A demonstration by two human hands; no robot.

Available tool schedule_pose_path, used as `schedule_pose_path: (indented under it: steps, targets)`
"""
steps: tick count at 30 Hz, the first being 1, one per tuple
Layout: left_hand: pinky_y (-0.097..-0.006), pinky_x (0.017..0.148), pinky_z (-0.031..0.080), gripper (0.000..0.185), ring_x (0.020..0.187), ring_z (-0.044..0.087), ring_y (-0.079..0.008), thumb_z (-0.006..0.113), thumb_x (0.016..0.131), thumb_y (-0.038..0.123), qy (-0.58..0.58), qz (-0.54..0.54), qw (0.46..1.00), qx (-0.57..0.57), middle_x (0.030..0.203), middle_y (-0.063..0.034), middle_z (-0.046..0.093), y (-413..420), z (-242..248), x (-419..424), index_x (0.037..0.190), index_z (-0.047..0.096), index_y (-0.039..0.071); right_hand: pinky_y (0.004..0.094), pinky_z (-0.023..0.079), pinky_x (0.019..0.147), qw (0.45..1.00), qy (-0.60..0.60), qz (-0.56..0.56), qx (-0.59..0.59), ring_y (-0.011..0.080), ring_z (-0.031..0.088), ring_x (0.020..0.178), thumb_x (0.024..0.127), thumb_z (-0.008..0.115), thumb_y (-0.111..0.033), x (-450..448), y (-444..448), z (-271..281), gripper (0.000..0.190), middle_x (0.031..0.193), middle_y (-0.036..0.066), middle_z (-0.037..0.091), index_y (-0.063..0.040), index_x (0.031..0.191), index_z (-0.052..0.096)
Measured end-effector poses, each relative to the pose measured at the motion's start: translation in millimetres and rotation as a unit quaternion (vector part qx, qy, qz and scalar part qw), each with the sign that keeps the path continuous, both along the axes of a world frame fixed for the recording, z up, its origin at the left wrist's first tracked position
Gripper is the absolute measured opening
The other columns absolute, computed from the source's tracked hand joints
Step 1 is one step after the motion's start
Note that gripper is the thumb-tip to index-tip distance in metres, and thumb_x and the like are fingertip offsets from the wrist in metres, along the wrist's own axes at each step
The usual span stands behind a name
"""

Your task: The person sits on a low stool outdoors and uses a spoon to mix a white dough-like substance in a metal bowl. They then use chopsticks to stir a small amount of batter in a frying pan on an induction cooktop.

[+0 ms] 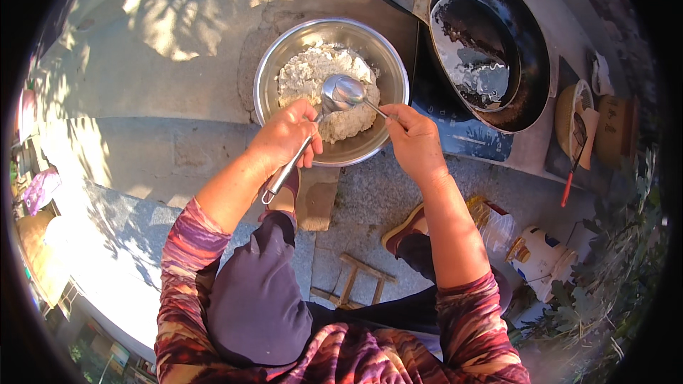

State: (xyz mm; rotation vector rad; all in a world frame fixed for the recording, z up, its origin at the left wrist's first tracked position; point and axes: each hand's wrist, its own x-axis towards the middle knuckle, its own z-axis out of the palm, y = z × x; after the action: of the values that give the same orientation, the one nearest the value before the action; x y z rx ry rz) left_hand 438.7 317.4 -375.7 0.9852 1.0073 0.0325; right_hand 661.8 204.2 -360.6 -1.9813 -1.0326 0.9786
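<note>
A steel mixing bowl (395, 69) holding a pale, lumpy dough-like mixture (304, 72) stands in front of me. My left hand (285, 136) grips the metal handle of a ladle (332, 97), whose bowl is over the mixture. My right hand (416, 136), at the bowl's right rim, pinches the thin handle of a metal spoon (350, 89). The spoon's bowl overlaps the ladle's; whether they touch is hard to tell. What lies inside the ladle is mostly hidden.
A black frying pan (533, 64) containing shiny liquid sits on an induction cooktop (464, 136) at right. Beyond it are a basket (566, 117), a red-handled strainer (573, 170) and a box (613, 130). Below stand plastic containers (539, 256) and a small wooden frame (349, 282).
</note>
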Motion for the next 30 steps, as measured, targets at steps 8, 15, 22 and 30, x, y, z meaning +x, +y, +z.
schedule_pose_path:
  steps: [8, 15, 22, 30]
  targets:
    - [-0.0265, 0.04, 0.042, 0.014, 0.047, 0.057, -0.0162, 0.043, 0.097, 0.009, -0.004, -0.02, 0.998, 0.06, 0.073, -0.0121, 0.062, 0, 8, 3, 0.11, 0.045, 0.004, 0.0215, 0.04, 0.058, 0.996, 0.023, -0.073, 0.048, 0.0027, 0.043, 0.061, 0.096, 0.059, -0.003, 9, -15, 9, 0.019, 0.064, -0.004, 0.053, -0.002, 0.113, 0.067]
    - [-0.026, 0.041, 0.042, 0.014, 0.047, 0.057, -0.0143, 0.047, 0.096, 0.01, -0.012, -0.01, 1.0, 0.001, 0.07, -0.0095, 0.062, 15, 12, 23, 0.109, 0.048, 0.004, 0.0226, 0.043, 0.059, 0.993, -0.007, -0.094, 0.067, 0.0036, 0.048, 0.063, 0.097, 0.059, -0.005, 0, -30, 11, 0.018, 0.069, -0.001, 0.058, -0.002, 0.113, 0.067]
    - [-0.0259, 0.041, 0.041, 0.014, 0.048, 0.057, -0.0148, 0.047, 0.094, 0.008, 0.022, 0.002, 1.0, -0.014, 0.073, -0.0105, 0.063, 16, 8, 13, 0.107, 0.048, 0.005, 0.0232, 0.045, 0.062, 0.995, -0.014, -0.09, 0.05, 0.0058, 0.051, 0.064, 0.097, 0.06, -0.005, -1, -35, 11, 0.019, 0.071, 0.001, 0.06, -0.002, 0.114, 0.066]
    - [-0.0271, 0.04, 0.041, 0.02, 0.047, 0.057, -0.0162, 0.049, 0.093, 0.01, 0.0, -0.01, 0.999, -0.038, 0.071, -0.0116, 0.063, 14, 4, 9, 0.111, 0.048, 0.003, 0.027, 0.049, 0.064, 0.995, -0.046, -0.054, 0.065, 0.0102, 0.058, 0.065, 0.095, 0.06, -0.005, -5, -26, 10, 0.019, 0.072, 0.008, 0.065, -0.002, 0.113, 0.067]
